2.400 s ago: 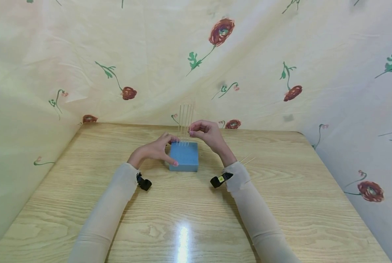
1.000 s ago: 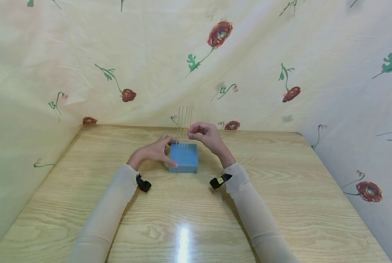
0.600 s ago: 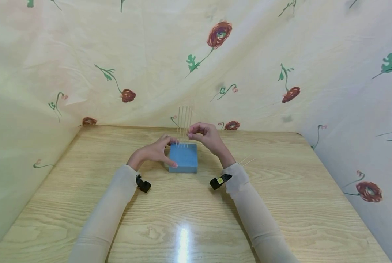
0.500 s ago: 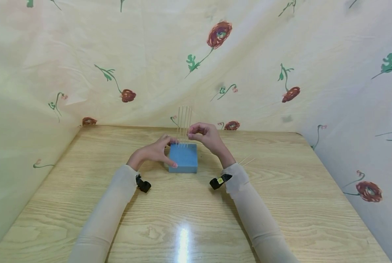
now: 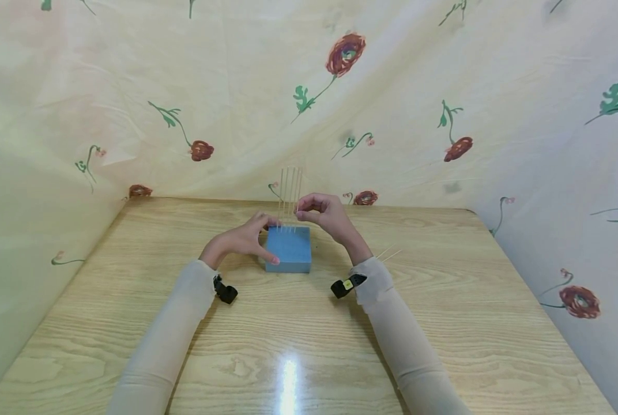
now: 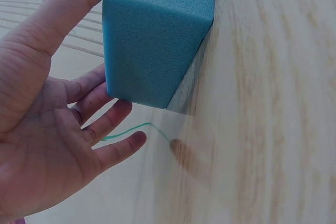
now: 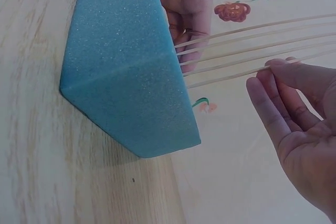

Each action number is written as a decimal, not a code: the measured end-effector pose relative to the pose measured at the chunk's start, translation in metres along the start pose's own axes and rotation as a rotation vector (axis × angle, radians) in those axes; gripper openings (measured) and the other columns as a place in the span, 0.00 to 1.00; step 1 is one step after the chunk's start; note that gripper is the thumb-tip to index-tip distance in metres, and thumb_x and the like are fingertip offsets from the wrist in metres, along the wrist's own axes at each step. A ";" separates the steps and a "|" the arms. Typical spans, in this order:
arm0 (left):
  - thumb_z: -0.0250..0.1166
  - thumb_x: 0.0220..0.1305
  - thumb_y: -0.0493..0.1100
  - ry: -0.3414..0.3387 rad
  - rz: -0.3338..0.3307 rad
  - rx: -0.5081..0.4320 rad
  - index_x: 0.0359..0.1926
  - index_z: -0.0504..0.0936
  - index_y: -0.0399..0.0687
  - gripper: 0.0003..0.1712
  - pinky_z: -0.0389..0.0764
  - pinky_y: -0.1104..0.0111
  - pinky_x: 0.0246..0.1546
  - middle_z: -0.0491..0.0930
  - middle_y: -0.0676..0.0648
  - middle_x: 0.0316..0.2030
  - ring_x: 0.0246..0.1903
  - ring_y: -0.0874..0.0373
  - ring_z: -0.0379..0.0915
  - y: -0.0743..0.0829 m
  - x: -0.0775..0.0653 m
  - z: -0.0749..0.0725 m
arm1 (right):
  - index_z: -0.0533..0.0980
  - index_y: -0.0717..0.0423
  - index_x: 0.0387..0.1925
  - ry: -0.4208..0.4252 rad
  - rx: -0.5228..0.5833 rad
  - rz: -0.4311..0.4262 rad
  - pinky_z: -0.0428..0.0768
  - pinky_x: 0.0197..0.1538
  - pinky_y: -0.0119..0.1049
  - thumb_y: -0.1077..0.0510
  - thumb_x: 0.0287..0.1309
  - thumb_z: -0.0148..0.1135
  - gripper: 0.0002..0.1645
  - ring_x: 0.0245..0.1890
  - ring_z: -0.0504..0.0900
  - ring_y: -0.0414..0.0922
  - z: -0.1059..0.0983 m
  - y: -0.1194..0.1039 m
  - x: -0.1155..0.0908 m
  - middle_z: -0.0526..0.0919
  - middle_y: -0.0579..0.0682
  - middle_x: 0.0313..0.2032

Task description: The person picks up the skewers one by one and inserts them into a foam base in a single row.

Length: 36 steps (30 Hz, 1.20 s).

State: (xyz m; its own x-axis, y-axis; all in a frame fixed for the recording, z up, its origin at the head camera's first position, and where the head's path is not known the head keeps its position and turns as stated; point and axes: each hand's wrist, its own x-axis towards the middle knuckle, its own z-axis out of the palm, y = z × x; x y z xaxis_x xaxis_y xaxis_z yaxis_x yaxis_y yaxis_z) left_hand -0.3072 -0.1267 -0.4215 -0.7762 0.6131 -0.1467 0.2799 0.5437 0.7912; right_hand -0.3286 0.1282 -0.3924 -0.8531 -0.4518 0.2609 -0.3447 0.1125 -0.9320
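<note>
A blue foam block sits on the table, with several thin wooden skewers standing upright in a row near its far edge. My left hand holds the block from the left, thumb on the near side and fingers at the far side. In the left wrist view, the little finger of the left hand sticks out clear of the foam. Thumb and fingers of my right hand pinch the rightmost skewer above the block. That skewer's lower end meets the foam in the right wrist view.
Loose skewers lie on the wooden table to the right, partly behind the right forearm. A flowered cloth hangs behind the table and along both sides. Each wrist carries a black camera.
The head view has shifted very slightly. Both hands keep almost the same place, the left on the block and the right pinching the rightmost skewer.
</note>
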 end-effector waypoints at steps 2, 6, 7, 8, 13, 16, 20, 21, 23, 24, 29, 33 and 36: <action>0.81 0.52 0.52 0.000 0.001 0.001 0.73 0.62 0.43 0.54 0.60 0.45 0.72 0.57 0.39 0.68 0.70 0.41 0.56 0.000 0.000 0.000 | 0.81 0.70 0.42 -0.005 0.000 0.011 0.84 0.45 0.31 0.67 0.62 0.69 0.09 0.39 0.85 0.40 0.000 -0.001 0.000 0.86 0.60 0.40; 0.81 0.52 0.53 -0.004 0.003 -0.003 0.73 0.62 0.42 0.55 0.59 0.45 0.72 0.57 0.39 0.68 0.70 0.41 0.56 0.001 0.000 0.000 | 0.81 0.69 0.43 -0.015 -0.003 0.042 0.84 0.45 0.32 0.67 0.62 0.69 0.09 0.39 0.85 0.41 -0.002 -0.003 -0.001 0.85 0.61 0.41; 0.81 0.52 0.53 -0.005 0.004 -0.003 0.73 0.62 0.42 0.55 0.59 0.45 0.72 0.57 0.39 0.68 0.70 0.41 0.55 0.001 0.000 0.000 | 0.81 0.69 0.43 -0.016 -0.005 0.052 0.84 0.45 0.32 0.67 0.62 0.69 0.09 0.39 0.85 0.41 -0.003 -0.004 -0.001 0.86 0.60 0.41; 0.81 0.52 0.53 -0.006 0.005 -0.004 0.73 0.62 0.42 0.55 0.59 0.45 0.72 0.57 0.39 0.68 0.70 0.40 0.56 0.002 0.000 0.000 | 0.82 0.69 0.44 -0.016 -0.010 0.063 0.84 0.45 0.32 0.67 0.62 0.69 0.10 0.40 0.85 0.42 -0.003 -0.005 -0.001 0.86 0.58 0.41; 0.81 0.52 0.53 -0.009 0.011 -0.001 0.73 0.61 0.41 0.55 0.59 0.45 0.72 0.57 0.38 0.68 0.70 0.40 0.55 0.003 0.000 0.000 | 0.80 0.72 0.47 -0.023 -0.024 0.100 0.85 0.49 0.42 0.67 0.63 0.68 0.13 0.40 0.85 0.42 -0.007 -0.009 -0.003 0.87 0.49 0.38; 0.81 0.52 0.52 -0.009 0.015 -0.005 0.73 0.62 0.41 0.55 0.59 0.45 0.72 0.57 0.39 0.68 0.69 0.40 0.55 0.003 0.001 0.001 | 0.80 0.72 0.48 -0.038 -0.037 0.110 0.83 0.52 0.53 0.67 0.63 0.68 0.14 0.40 0.84 0.42 -0.010 -0.013 -0.004 0.87 0.49 0.38; 0.81 0.52 0.52 -0.009 0.018 -0.011 0.73 0.62 0.41 0.54 0.59 0.45 0.72 0.57 0.39 0.68 0.69 0.41 0.55 0.004 0.001 0.001 | 0.81 0.70 0.48 -0.069 -0.077 0.119 0.85 0.50 0.46 0.65 0.63 0.68 0.14 0.41 0.84 0.43 -0.015 -0.018 -0.006 0.87 0.54 0.41; 0.81 0.52 0.51 -0.010 0.019 -0.013 0.73 0.62 0.41 0.54 0.59 0.45 0.72 0.57 0.39 0.68 0.70 0.41 0.55 0.005 0.000 0.001 | 0.81 0.68 0.48 -0.076 -0.088 0.122 0.85 0.49 0.43 0.65 0.63 0.69 0.13 0.41 0.84 0.43 -0.016 -0.019 -0.007 0.87 0.56 0.42; 0.81 0.52 0.51 -0.011 0.018 -0.014 0.73 0.62 0.41 0.54 0.59 0.45 0.72 0.57 0.39 0.69 0.70 0.41 0.55 0.005 0.000 0.001 | 0.82 0.68 0.48 -0.087 -0.105 0.129 0.84 0.47 0.37 0.64 0.63 0.69 0.14 0.42 0.84 0.44 -0.019 -0.021 -0.008 0.86 0.59 0.44; 0.81 0.52 0.51 -0.012 0.017 -0.013 0.73 0.62 0.41 0.54 0.59 0.45 0.72 0.57 0.39 0.69 0.70 0.41 0.55 0.005 0.000 0.001 | 0.82 0.67 0.49 -0.091 -0.113 0.129 0.84 0.47 0.36 0.64 0.63 0.69 0.14 0.42 0.84 0.44 -0.021 -0.022 -0.008 0.86 0.60 0.44; 0.81 0.52 0.54 -0.014 0.026 0.002 0.74 0.61 0.41 0.55 0.59 0.44 0.72 0.56 0.38 0.68 0.69 0.41 0.55 0.004 -0.001 0.001 | 0.83 0.65 0.47 -0.109 -0.162 0.116 0.84 0.47 0.36 0.64 0.64 0.68 0.12 0.41 0.84 0.44 -0.031 -0.029 -0.010 0.86 0.63 0.44; 0.81 0.52 0.55 -0.017 0.029 0.006 0.74 0.61 0.42 0.56 0.59 0.44 0.72 0.56 0.38 0.69 0.69 0.40 0.54 0.003 -0.002 0.001 | 0.84 0.62 0.46 -0.134 -0.222 0.123 0.84 0.46 0.36 0.63 0.64 0.69 0.10 0.41 0.85 0.46 -0.043 -0.037 -0.015 0.87 0.60 0.42; 0.81 0.53 0.54 -0.019 0.025 0.002 0.74 0.60 0.42 0.56 0.59 0.44 0.71 0.55 0.38 0.69 0.70 0.40 0.54 0.003 -0.002 0.000 | 0.84 0.60 0.46 -0.162 -0.264 0.141 0.83 0.47 0.35 0.62 0.64 0.69 0.10 0.42 0.85 0.47 -0.053 -0.039 -0.018 0.86 0.57 0.42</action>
State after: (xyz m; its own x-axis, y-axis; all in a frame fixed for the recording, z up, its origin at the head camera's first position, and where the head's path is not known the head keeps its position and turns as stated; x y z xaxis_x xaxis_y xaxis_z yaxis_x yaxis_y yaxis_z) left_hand -0.3047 -0.1267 -0.4189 -0.7580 0.6374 -0.1386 0.3001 0.5294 0.7935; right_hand -0.3202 0.1787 -0.3474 -0.8336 -0.5477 0.0709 -0.3351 0.3997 -0.8532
